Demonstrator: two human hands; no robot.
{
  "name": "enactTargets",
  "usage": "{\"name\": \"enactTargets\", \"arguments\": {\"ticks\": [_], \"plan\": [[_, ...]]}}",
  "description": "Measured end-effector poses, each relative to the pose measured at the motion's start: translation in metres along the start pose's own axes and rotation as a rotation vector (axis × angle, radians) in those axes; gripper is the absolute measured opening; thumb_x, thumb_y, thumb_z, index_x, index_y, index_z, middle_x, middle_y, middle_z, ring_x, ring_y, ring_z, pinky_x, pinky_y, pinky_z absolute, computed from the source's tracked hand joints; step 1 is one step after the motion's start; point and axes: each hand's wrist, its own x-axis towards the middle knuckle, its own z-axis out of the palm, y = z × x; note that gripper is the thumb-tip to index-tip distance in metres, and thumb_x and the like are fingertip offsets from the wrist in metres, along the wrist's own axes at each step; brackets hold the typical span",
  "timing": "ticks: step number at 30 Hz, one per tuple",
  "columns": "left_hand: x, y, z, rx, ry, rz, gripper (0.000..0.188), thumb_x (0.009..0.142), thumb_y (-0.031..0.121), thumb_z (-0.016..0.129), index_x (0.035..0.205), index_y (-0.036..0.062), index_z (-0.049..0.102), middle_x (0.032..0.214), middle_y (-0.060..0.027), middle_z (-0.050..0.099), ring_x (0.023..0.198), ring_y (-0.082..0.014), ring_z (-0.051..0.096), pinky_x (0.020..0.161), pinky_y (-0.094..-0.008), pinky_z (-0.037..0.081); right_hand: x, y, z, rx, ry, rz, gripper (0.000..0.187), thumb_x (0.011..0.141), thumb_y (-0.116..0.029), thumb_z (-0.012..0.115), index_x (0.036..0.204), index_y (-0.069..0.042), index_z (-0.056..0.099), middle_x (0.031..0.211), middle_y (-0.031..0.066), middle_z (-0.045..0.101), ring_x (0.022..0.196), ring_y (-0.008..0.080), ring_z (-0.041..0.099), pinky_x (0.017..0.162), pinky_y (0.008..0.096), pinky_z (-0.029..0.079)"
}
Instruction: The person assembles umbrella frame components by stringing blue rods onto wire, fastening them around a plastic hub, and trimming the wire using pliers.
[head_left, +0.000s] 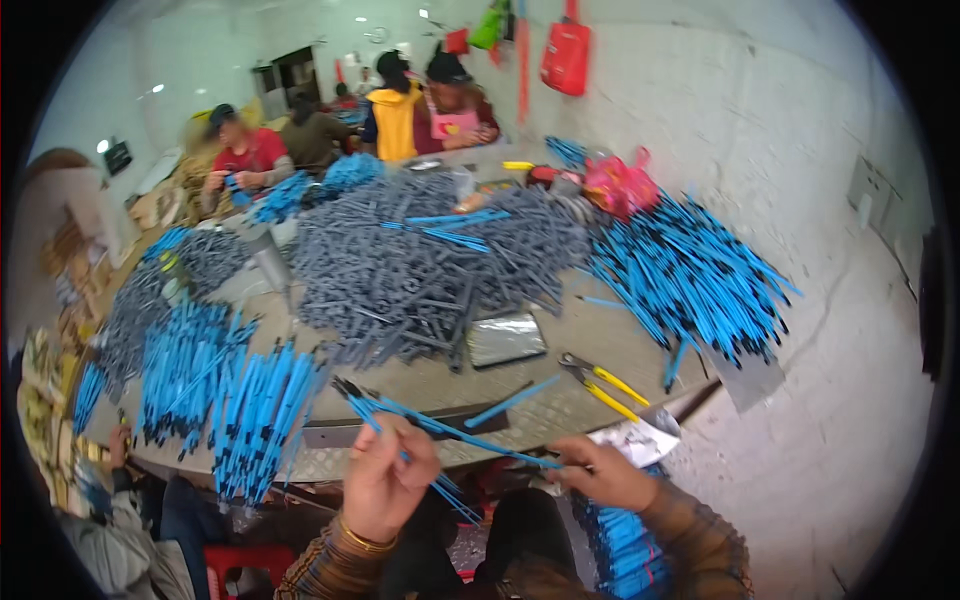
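My left hand [388, 480] is closed around a few thin blue sticks with black ends, which slant down through it over my lap. One longer blue stick [465, 434] reaches from beside my left fingers across to my right hand [608, 476]. There the thumb and fingers pinch its right end. Just beyond, a loose blue stick [512, 402] lies at the table's near edge. Yellow-handled pliers [604, 386] rest with slightly parted handles, up from my right hand. The small ends inside both hands are hidden by the fingers.
A big heap of grey plastic pieces [400, 270] covers the table's middle. Blue black-tipped sticks pile up at the right [700, 275] and left [265, 420]. A clear flat packet [506, 341] lies between. Bundled blue sticks [628, 550] sit below my right hand. Several people work farther back.
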Motion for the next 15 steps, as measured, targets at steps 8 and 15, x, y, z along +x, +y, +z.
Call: {"name": "enactTargets", "arguments": {"ticks": [8,15], "plan": [[-0.04,0.008,0.002,0.206,0.041,-0.322,0.018,0.09,0.015,0.051,0.1,0.0009,0.055,0.068,-0.0115,0.058,0.057,-0.0172,0.05,0.056,-0.0299,0.041,0.083,0.115,-0.16,-1.488,0.701,0.035,0.013,0.076,-0.017,0.056,0.085,-0.008,0.053,0.08,0.0135,0.056,0.074,0.0308,0.057,0.063,0.0422,0.047],[-0.062,0.024,-0.028,0.219,-0.015,-0.442,0.028,0.09,0.011,0.048,0.116,0.0013,0.053,0.09,-0.0224,0.063,0.082,-0.0318,0.062,0.076,-0.0384,0.047,0.09,0.109,-0.149,-1.258,0.698,0.213,0.013,0.081,-0.018,0.054,0.086,-0.007,0.051,0.082,0.0154,0.057,0.071,0.0348,0.058,0.061,0.0436,0.048]]}}
